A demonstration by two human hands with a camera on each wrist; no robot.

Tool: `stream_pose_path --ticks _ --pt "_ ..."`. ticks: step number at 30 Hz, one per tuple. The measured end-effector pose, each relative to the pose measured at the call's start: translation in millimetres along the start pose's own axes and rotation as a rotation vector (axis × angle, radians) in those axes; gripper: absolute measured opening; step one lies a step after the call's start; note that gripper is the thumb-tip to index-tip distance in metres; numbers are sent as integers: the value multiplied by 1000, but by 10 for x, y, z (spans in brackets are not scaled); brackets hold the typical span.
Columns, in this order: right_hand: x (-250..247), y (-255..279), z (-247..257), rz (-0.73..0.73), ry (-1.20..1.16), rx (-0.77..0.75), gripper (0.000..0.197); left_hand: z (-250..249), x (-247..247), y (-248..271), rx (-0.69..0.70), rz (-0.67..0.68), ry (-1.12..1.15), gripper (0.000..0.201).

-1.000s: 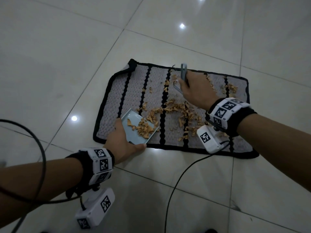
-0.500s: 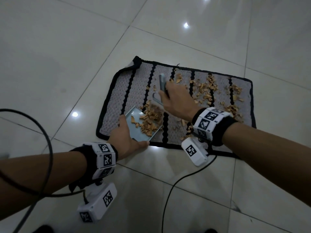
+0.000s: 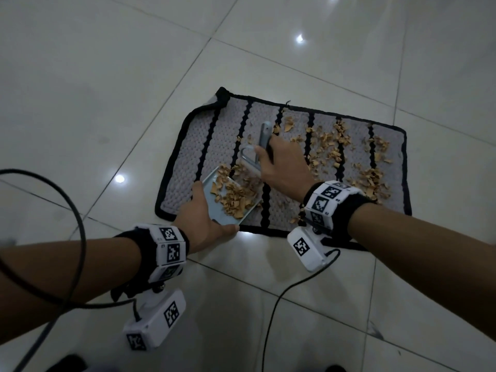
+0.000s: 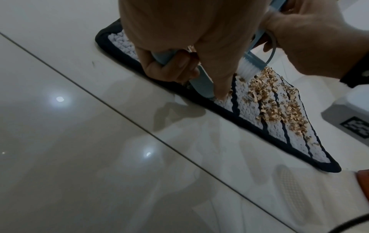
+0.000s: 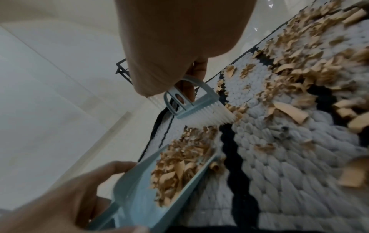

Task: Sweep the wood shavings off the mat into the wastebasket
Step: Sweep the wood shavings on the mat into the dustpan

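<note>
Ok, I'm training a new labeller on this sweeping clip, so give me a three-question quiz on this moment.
1. True or false: the dustpan already holds wood shavings.
2. Which hand grips the brush? A) left hand B) right hand C) neither
3. Fill in: most loose shavings still lie on the mat's ___ half, seen from the head camera.

Key: 1 true; 2 B; 3 right.
</note>
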State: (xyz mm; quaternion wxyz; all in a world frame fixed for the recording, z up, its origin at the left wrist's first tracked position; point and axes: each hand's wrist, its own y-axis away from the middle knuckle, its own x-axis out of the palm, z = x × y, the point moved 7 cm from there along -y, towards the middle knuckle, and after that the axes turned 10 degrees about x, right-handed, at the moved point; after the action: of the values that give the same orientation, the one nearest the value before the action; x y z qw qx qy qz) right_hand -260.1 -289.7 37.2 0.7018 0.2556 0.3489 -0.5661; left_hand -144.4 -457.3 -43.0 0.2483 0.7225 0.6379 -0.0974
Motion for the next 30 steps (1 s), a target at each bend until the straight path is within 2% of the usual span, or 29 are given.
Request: stream_pose_path --ticks 6,10,13,17,19,23,27,29,30 --pt "125 237 64 95 12 -80 16 7 11 -10 9 0 20 123" --pt "-57 45 7 -15 -70 -23 12 4 4 -7 1 -11 17 121" --pt "-67 -178 -34 -70 -41 25 14 12 10 -4 -8 -16 32 114" --pt "205 -157 86 85 4 3 15 0 2 -12 -4 -33 18 100" --pt "265 -10 192 150 -9 -68 20 0 -3 -6 -9 -26 18 100" --pt "271 245 151 219 -37 -96 15 -9 0 7 -15 -18 21 105" --pt "46 210 93 149 -80 -57 24 -40 -10 16 -9 -19 13 108" --pt "-75 120 26 80 -55 -10 9 -43 -10 21 -9 -10 24 111" --pt "-121 80 -20 37 -19 10 11 -39 -10 19 -13 -8 29 112"
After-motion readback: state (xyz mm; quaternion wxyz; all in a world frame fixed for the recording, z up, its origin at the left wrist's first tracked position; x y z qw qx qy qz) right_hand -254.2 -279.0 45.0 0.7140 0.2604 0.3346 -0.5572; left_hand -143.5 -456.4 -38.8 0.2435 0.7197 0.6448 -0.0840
